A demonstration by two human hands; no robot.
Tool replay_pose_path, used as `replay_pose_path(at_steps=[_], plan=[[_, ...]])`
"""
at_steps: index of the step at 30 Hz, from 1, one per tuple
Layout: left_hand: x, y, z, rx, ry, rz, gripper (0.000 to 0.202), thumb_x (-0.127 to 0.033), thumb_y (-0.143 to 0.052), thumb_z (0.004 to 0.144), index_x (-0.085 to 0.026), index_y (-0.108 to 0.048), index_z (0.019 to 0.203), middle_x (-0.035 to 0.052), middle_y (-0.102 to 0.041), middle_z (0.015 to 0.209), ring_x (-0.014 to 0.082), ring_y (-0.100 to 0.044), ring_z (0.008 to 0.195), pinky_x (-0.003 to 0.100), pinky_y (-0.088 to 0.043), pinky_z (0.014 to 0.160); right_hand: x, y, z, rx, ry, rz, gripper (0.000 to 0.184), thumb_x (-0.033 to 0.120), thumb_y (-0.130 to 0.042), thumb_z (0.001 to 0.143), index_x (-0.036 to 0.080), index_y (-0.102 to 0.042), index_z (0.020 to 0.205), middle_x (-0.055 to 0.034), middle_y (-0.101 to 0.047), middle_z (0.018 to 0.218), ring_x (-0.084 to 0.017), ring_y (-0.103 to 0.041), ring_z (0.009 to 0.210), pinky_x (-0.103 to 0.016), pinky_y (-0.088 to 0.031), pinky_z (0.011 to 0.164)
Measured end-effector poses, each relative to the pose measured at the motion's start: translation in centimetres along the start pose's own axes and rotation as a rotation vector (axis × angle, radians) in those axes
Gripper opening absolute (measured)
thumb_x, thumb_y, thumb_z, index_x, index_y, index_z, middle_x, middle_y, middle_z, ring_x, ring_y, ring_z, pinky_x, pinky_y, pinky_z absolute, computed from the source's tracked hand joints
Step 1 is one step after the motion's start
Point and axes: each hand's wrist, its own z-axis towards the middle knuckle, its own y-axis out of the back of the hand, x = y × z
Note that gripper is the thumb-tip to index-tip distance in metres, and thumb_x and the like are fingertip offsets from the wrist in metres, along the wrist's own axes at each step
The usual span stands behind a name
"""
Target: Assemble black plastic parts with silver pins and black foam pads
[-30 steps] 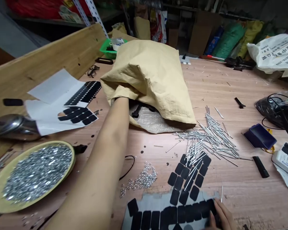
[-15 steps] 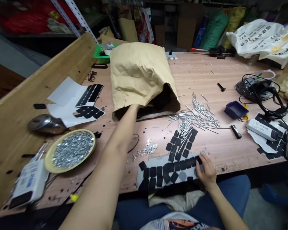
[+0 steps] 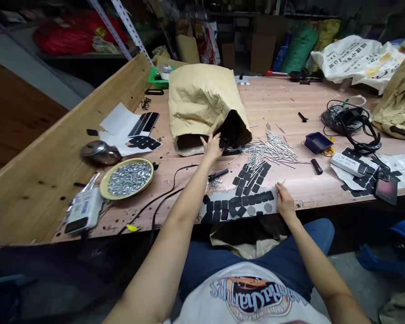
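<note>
My left hand (image 3: 212, 146) is at the mouth of a large brown paper bag (image 3: 202, 96), its fingers apart with nothing visibly held. Black parts (image 3: 232, 128) show in the dark opening. Just below my left hand, a black elongated part (image 3: 218, 174) lies by some small silver pieces (image 3: 214, 183). My right hand (image 3: 285, 202) is at the table's front edge, thumb and finger pinched on a thin metal pin (image 3: 284, 181). Beside it lies a grey sheet (image 3: 268, 208) with rows of black rounded pads (image 3: 224, 204). A pile of metal pins (image 3: 273, 153) lies beyond.
To the left are a yellow bowl (image 3: 103, 191) of small silver pieces, a white box-like device (image 3: 84, 211) and a wooden side board (image 3: 70, 135). Black cables (image 3: 162, 195) cross the front. A purple tray (image 3: 316, 143), a black clip-like part (image 3: 316, 166) and a black headset (image 3: 364, 132) are right.
My left hand has come out of the bag and its fingers have spread. A black elongated part now lies near the small silver pieces. The view has shifted; my right hand still pinches the pin.
</note>
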Motion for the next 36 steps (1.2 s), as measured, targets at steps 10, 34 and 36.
replay_pose_path(at_steps=[10,34,36], plan=[[-3.0,-0.4,-7.8,0.163,0.361,-1.390,0.031,-0.044,-0.059,0.079,-0.014,-0.062,0.080,0.0105,-0.071,0.088,0.0229,-0.068,0.090,0.040,-0.052,0.086,2.2,3.0,4.8,0.029,-0.073,0.067,0.037,0.046,-0.040,0.089,0.019,-0.064,0.093,-0.0103,-0.069,0.081,-0.022,-0.062,0.080,-0.037,-0.050,0.077],[-4.1,-3.9,-17.5,0.124,-0.055,-0.816,0.023,-0.030,-0.067,0.069,-0.021,-0.071,0.090,0.0098,-0.073,0.095,0.0260,-0.067,0.095,0.043,-0.046,0.097,3.0,3.3,8.6,0.244,-0.340,-0.071,0.067,0.066,-0.036,0.081,0.006,-0.065,0.072,-0.0086,-0.064,0.064,-0.011,-0.060,0.055,-0.021,-0.045,0.051],[-4.1,-3.8,-17.8,0.032,0.103,-0.960,0.020,-0.033,-0.070,0.067,-0.020,-0.072,0.083,0.0084,-0.074,0.089,0.0257,-0.068,0.091,0.040,-0.049,0.092,-0.3,5.3,11.0,0.086,-0.312,-0.187,0.088,0.065,-0.017,0.083,-0.010,-0.062,0.088,-0.0234,-0.063,0.092,-0.028,-0.066,0.087,-0.034,-0.047,0.068]])
